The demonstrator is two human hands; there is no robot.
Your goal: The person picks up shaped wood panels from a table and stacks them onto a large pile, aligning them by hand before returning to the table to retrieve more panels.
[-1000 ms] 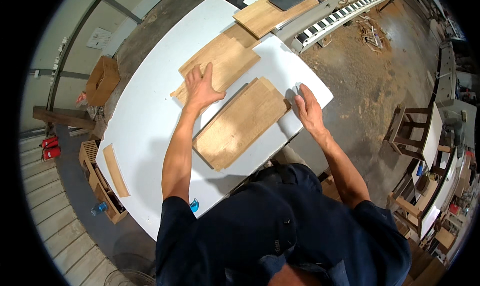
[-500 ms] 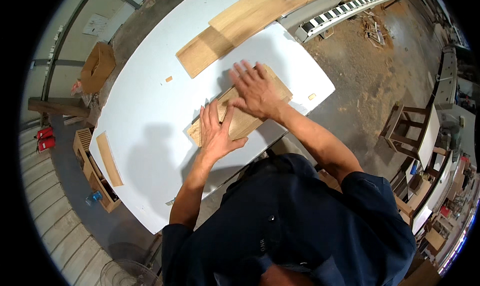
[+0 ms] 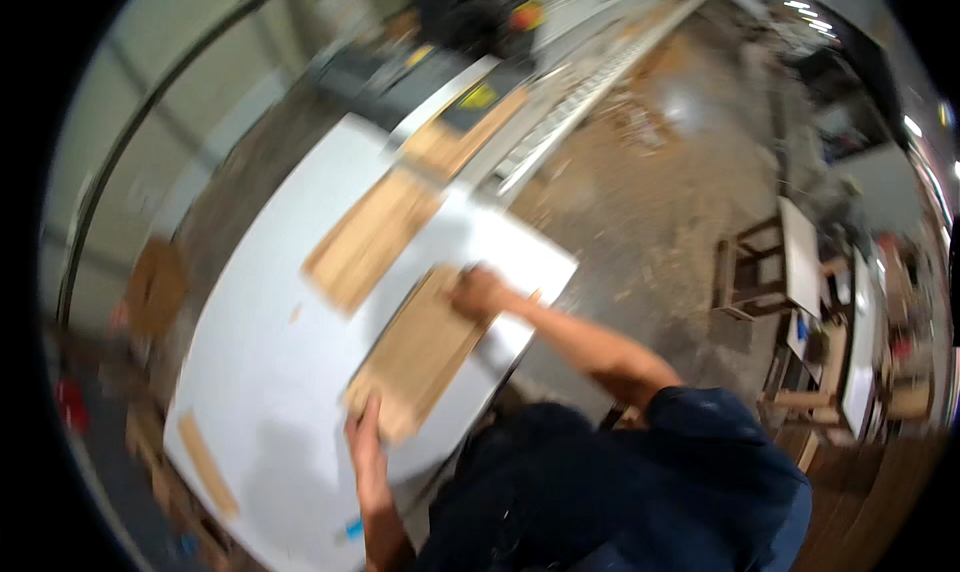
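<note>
A light-brown stack of wooden boards (image 3: 420, 360) lies slantwise above the white table (image 3: 270, 362), its edges blurred by motion. My left hand (image 3: 366, 434) grips its near end, the thumb on the top face and the fingers mostly hidden beneath. At the far right corner my right hand (image 3: 478, 294) is closed around the edge; its fingertips are smeared. Whether the stack still touches the tabletop, I cannot tell. Beyond it another wooden board (image 3: 370, 237) rests on the table.
A further board (image 3: 485, 127) lies by a dark machine part at the far end, beside a long pale rail (image 3: 590, 82). A thin wooden strip (image 3: 207, 464) is at the table's left. A small table (image 3: 800, 257) stands right, on a sawdust-strewn floor.
Both hands went from lying flat on the boards to gripping opposite ends. The stack has turned more lengthwise away from me. The whole view has swung round.
</note>
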